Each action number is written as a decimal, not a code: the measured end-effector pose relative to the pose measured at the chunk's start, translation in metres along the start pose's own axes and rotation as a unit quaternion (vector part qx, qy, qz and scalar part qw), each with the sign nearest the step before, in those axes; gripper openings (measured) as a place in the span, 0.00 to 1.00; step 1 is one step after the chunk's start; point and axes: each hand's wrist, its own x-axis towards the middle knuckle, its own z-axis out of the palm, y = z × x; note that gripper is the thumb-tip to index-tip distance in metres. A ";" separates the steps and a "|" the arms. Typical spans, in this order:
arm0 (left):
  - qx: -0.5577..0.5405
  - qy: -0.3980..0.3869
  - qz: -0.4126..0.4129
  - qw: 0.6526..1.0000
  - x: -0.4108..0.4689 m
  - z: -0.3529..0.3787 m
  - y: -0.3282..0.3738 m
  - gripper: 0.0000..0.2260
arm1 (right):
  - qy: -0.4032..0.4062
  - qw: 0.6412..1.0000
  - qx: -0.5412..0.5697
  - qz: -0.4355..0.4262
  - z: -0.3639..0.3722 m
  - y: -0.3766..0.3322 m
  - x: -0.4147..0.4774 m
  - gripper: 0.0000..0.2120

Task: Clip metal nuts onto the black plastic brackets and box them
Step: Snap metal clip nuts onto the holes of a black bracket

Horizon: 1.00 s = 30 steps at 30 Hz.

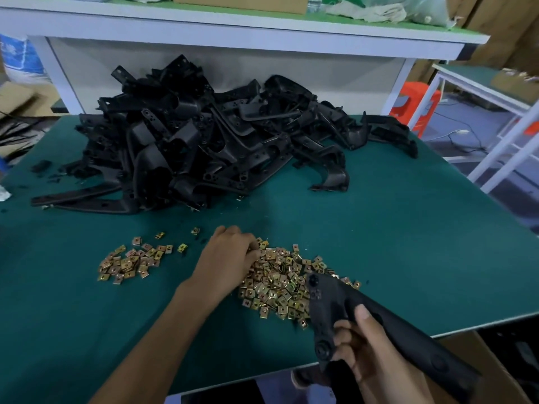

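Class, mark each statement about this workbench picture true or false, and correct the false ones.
1. A heap of black plastic brackets lies at the far side of the dark green table mat. True.
2. The left hand reaches into the larger pile of gold metal clip nuts. True.
3. The right hand is empty. False: it grips a long black plastic bracket.
4. Only one pile of nuts is on the mat. False: a smaller pile of gold nuts lies left of the larger one.
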 end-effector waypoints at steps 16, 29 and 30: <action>-0.245 0.030 -0.091 0.965 -0.033 -0.009 0.016 0.02 | -0.025 0.992 0.037 -0.118 0.018 -0.014 0.000 0.13; -0.738 -0.002 -0.166 0.654 -0.106 -0.043 0.087 0.10 | -0.073 0.983 0.025 -0.169 0.044 -0.023 0.005 0.12; -0.738 0.003 -0.173 0.652 -0.108 -0.043 0.090 0.09 | -0.069 0.983 0.014 -0.168 0.043 -0.021 0.005 0.17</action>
